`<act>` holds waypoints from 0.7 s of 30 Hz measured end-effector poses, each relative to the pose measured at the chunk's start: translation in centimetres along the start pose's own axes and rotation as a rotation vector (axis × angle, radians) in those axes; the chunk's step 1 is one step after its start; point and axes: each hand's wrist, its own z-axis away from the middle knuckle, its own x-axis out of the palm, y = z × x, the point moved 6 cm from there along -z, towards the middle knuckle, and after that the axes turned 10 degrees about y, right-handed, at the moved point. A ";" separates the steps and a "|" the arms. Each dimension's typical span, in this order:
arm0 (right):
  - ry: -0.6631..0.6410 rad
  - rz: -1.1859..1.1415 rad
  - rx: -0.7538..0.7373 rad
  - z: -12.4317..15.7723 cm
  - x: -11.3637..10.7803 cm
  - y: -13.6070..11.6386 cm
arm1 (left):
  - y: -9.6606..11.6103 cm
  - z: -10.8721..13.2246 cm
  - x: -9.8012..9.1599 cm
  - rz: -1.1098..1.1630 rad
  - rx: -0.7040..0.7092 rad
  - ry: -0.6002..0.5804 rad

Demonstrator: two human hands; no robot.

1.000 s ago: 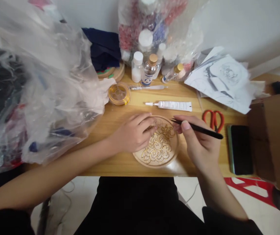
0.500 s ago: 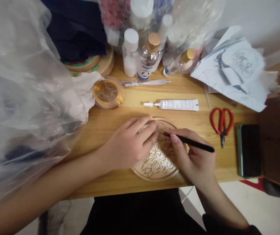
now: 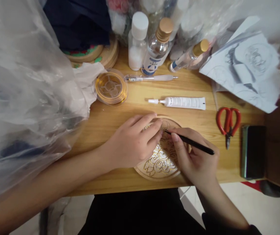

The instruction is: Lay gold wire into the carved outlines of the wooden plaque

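Note:
A round wooden plaque (image 3: 152, 174) lies on the table, its white centre bearing a raised flower pattern in gold wire. My left hand (image 3: 135, 142) rests across its left side, fingers stretched and slightly apart; the thumb is mostly hidden. In a pinch between thumb and fingers, my right hand (image 3: 197, 156) holds slim black tweezers (image 3: 196, 144). Their pointed tip is at the upper part of the plaque, close to the left fingertips. Whether the tip grips a piece of wire is too small to tell.
Beyond the plaque lie a white glue tube (image 3: 185, 102), a pen (image 3: 152, 78) and a spool of gold wire (image 3: 111, 87). Bottles (image 3: 155, 49) stand at the back. Red-handled pliers (image 3: 228, 124) and a phone (image 3: 253, 151) are right. Plastic sheeting (image 3: 27, 98) covers the left.
The view has shifted a little, so the objects on the table sit slightly further right. Both hands keep about the same pose, with the tweezers' tip still near the left fingertips.

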 end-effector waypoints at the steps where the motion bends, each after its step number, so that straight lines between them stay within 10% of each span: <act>1: -0.001 -0.001 -0.004 0.0 0.0 0.0 | 0.0 0.0 0.0 0.001 0.000 0.000; 14: -0.040 -0.091 0.029 -0.2 -0.6 0.4 | 0.0 0.0 0.0 -0.031 0.008 -0.008; 21: -0.280 -0.120 -0.191 -1.7 -1.5 0.4 | 0.0 -0.1 -0.1 -0.022 0.013 0.004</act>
